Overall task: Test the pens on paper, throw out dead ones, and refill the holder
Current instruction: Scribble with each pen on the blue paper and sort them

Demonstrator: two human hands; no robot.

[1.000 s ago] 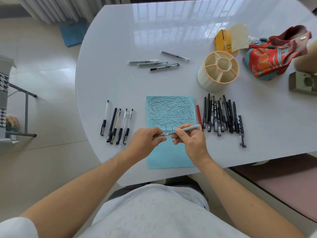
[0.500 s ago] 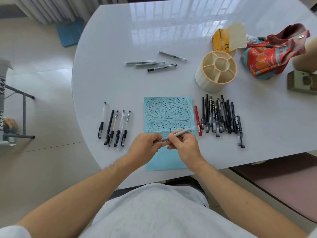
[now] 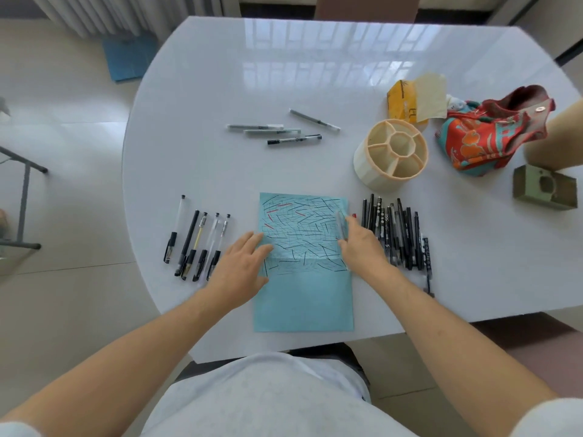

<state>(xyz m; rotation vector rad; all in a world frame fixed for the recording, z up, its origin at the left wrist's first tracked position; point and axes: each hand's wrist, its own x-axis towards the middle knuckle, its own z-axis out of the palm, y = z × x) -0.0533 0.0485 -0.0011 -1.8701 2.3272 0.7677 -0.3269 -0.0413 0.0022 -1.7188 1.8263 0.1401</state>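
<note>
Near the front edge of the bench, the blue paper lies flat, its upper half scribbled. Left hand rests on the paper's left edge, fingers straight. Right hand holds a pale pen at the right edge, beside a row of dark pens. The holder stands toward the back right.

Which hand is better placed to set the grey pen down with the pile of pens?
Right. The right hand already holds the grey pen beside the pile; the left hand rests across the paper.
</note>
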